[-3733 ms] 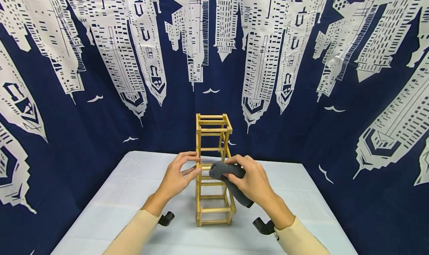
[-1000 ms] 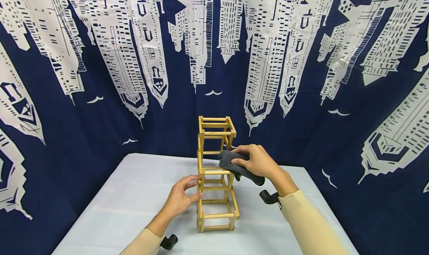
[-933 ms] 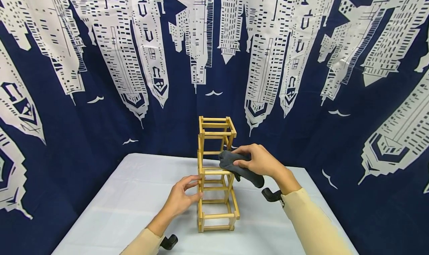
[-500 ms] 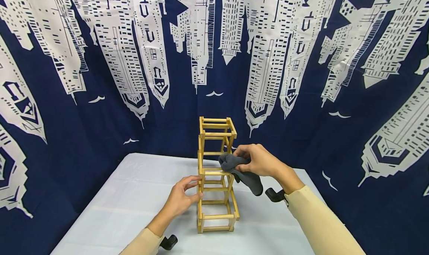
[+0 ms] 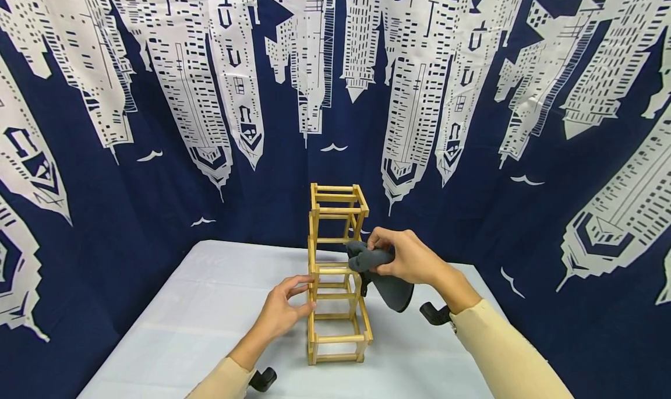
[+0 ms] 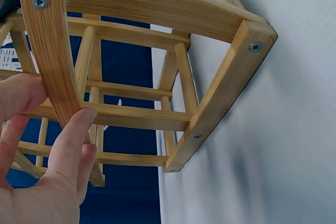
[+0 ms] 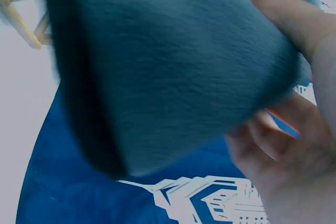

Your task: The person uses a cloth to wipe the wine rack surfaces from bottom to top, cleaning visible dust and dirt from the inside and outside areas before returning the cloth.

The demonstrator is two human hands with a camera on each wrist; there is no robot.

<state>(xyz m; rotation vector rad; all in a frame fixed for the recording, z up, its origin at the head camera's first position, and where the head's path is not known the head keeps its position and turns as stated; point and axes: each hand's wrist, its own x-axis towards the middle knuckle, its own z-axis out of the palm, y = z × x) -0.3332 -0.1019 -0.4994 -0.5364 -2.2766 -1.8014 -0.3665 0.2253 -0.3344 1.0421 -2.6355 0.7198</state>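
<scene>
grey cloth in the right hand, beside a wooden rack, just right of the frame's lower centre.
we see the right thumb and fingers pinching the bunched upper part of the cloth, its wider lower end hanging down by the rack's right side; whether cloth and wood touch, we cannot tell. at lower centre the tiered rack stands upright, and we find the left hand pinching its left front post between thumb and fingers. black mounts sit near both wrists. below, we see a white table; above, a navy curtain with upside-down white buildings.
</scene>
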